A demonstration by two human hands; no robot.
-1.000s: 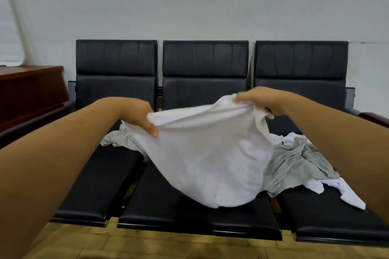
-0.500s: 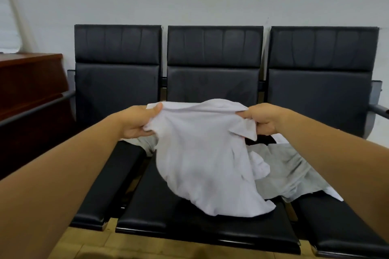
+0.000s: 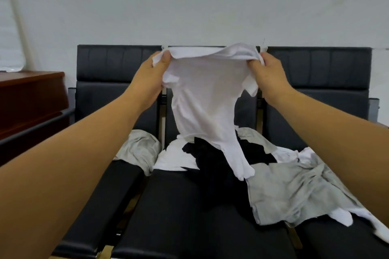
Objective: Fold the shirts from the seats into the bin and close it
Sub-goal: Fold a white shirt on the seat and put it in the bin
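I hold a white shirt (image 3: pixel 207 99) up in front of the middle seat's backrest. My left hand (image 3: pixel 150 79) pinches its upper left edge and my right hand (image 3: pixel 266 75) pinches its upper right edge. The shirt hangs down, its lower end trailing onto a heap on the black seats (image 3: pixel 181 212). In that heap lie a black shirt (image 3: pixel 212 157), a grey shirt (image 3: pixel 288 187) at the right, another grey piece (image 3: pixel 140 149) at the left and white cloth (image 3: pixel 174 157) underneath. No bin is in view.
Three joined black seats stand against a pale wall (image 3: pixel 189 6). A dark wooden cabinet (image 3: pixel 31 94) stands at the left, beside a black armrest (image 3: pixel 35 130). Wooden floor shows below the seats' front edge.
Both hands have lifted the white shirt from seat height up to the backrest's top, so it hangs lengthwise. The black shirt beneath it has come into sight.
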